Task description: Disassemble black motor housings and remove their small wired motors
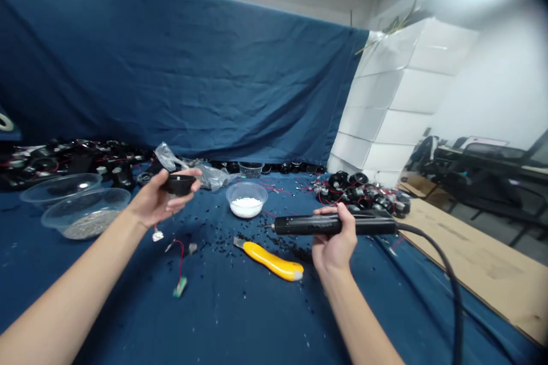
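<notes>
blue cloth bench [240, 319], both hands occupied
left hand [149, 205] fingers pinch light rigid black cup [180, 184]; right hand [336, 245] fingers wrap stiff corded tool barrel [377, 224], best held mid-barrel.

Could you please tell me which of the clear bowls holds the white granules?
The small round bowl at the centre, beyond the yellow utility knife; the larger bowl on the left holds grey granules instead.
</notes>
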`<action>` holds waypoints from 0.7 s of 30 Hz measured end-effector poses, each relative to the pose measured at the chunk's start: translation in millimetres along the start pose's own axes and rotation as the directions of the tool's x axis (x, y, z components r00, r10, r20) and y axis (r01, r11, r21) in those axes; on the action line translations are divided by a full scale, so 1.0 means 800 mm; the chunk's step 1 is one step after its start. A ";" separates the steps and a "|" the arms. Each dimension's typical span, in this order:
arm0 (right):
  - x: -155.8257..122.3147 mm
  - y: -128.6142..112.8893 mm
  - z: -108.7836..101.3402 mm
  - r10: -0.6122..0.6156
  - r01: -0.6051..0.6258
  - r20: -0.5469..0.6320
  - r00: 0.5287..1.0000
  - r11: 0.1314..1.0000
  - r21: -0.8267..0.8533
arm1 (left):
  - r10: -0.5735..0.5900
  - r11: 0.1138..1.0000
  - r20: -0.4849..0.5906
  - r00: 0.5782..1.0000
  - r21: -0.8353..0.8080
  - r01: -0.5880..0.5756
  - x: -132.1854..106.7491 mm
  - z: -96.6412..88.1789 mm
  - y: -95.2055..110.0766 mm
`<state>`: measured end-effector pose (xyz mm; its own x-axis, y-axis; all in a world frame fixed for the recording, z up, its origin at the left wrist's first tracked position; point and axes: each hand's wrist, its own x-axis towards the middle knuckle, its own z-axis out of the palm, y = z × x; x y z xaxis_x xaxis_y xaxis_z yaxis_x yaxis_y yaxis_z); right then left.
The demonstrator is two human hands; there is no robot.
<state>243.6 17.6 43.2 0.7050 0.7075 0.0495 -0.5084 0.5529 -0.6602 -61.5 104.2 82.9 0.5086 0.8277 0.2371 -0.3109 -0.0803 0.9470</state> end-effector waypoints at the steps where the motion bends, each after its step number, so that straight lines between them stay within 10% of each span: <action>1: 0.002 -0.002 0.009 -0.045 0.045 0.010 0.999 0.999 -0.002 | 0.024 0.999 0.020 1.000 -0.030 -0.024 0.006 -0.009 0.011; 7: 0.008 -0.056 0.095 -0.492 0.477 0.185 0.851 0.870 0.123 | -0.002 0.966 0.430 0.903 0.233 -0.108 0.027 0.014 0.084; 10: -0.001 -0.086 0.124 -0.563 0.533 0.281 0.777 0.826 0.181 | -0.043 0.879 0.445 0.895 0.443 -0.178 0.011 0.056 0.085; 15: -0.011 -0.090 0.140 -0.322 0.247 0.341 0.883 0.938 0.245 | 0.055 0.446 0.331 0.942 0.836 -0.320 -0.022 0.112 0.041; 21: -0.010 -0.080 0.137 -0.189 0.118 0.417 0.889 0.975 0.189 | -0.050 0.524 0.328 0.943 0.813 -0.255 0.002 0.136 0.004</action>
<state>216.2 25.3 167.3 0.5163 0.7082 0.4816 -0.5059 0.7059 -0.4957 25.6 44.9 109.5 0.7587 0.6026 0.2475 0.3602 -0.7046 0.6115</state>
